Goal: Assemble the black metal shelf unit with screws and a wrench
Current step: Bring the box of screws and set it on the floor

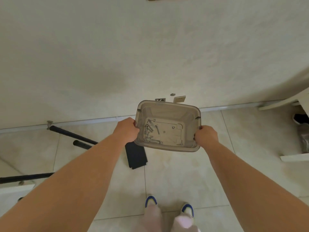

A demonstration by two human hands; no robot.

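Note:
I hold a translucent grey plastic bin (190,114) in the air in front of me. My left hand (127,129) grips its left rim and my right hand (206,136) grips its right rim. Several silver screws (149,131) and what looks like a small wrench lie loose in the bin's left half. Black metal shelf parts rest on the tiled floor below: a flat black panel (136,155) under the bin's left corner, and black tubes (71,133) further left.
A cream wall rises ahead with a wall socket plate (179,99) just above the bin. Another long black bar (25,177) lies at the far left. White furniture (294,157) stands at the right. My feet in blue-toed shoes (168,204) are at the bottom.

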